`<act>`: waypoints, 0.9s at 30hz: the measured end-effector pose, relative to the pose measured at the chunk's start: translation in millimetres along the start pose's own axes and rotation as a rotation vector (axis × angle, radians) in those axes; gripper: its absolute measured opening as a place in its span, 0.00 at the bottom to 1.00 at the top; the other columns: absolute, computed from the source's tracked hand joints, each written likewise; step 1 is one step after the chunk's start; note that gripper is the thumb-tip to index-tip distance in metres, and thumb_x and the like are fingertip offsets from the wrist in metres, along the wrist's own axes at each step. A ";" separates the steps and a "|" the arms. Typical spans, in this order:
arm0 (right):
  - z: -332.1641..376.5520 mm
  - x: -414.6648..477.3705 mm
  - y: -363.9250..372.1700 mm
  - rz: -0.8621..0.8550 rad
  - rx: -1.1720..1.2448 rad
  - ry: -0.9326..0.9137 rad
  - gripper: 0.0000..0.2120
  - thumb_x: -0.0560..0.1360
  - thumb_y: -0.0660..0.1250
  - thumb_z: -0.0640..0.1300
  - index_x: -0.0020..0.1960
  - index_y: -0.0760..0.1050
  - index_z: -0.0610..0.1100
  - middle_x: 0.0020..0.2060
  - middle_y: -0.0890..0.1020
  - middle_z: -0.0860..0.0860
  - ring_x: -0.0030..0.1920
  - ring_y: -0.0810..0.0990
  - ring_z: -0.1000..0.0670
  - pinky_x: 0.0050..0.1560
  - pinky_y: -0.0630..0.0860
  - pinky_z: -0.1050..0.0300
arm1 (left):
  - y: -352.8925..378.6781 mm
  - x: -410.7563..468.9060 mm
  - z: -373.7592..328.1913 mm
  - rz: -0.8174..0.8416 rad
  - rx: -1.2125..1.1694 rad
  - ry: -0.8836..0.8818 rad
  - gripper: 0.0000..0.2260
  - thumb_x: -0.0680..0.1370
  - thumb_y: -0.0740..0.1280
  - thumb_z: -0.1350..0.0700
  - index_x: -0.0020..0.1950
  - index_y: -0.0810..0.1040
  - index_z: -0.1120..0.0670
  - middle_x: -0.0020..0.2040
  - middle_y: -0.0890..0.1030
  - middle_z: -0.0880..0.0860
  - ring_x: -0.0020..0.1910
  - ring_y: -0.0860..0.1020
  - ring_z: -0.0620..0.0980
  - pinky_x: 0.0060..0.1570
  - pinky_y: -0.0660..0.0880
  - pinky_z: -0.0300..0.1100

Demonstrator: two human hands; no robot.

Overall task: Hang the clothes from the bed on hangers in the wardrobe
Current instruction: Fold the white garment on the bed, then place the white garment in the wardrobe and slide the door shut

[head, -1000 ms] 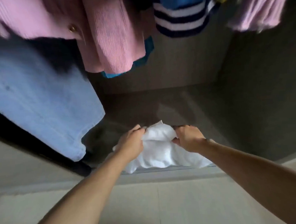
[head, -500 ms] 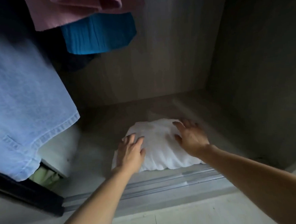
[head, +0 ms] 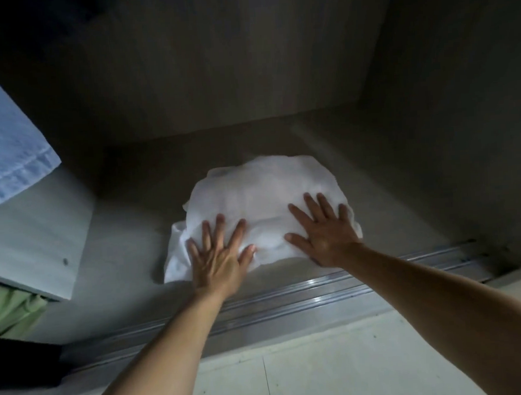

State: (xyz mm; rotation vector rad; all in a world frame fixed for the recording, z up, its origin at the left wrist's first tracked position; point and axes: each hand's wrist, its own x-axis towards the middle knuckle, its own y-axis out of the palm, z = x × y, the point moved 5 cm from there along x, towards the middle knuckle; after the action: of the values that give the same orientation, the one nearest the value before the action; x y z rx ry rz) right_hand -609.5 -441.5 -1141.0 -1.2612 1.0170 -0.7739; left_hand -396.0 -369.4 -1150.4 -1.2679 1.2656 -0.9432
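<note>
On the wardrobe floor [head: 127,236], in the head view, the white garment [head: 262,203] is being pressed flat by the left hand [head: 218,258] and right hand [head: 322,233], fingers spread wide. Gripped a second ago, it is seemingly being stowed, not hung.

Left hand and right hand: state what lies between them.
In the head view, only the white cloth lies between the left hand and the right hand, both flat on it.
</note>
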 end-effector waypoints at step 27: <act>79.0 -176.5 -75.7 0.050 0.031 -0.130 0.24 0.78 0.58 0.58 0.67 0.71 0.45 0.68 0.72 0.43 0.68 0.70 0.40 0.65 0.66 0.41 | -91.8 -199.4 -2.0 0.027 -0.095 0.025 0.10 0.73 0.58 0.56 0.45 0.77 0.59 0.48 0.76 0.59 0.48 0.73 0.61 0.47 0.68 0.52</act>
State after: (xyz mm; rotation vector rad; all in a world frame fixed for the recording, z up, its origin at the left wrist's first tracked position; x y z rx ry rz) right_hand -598.8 -263.7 -1034.2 -1.2386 0.9245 -0.6582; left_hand -409.9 -185.3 -1031.7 -1.3126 1.3579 -0.8910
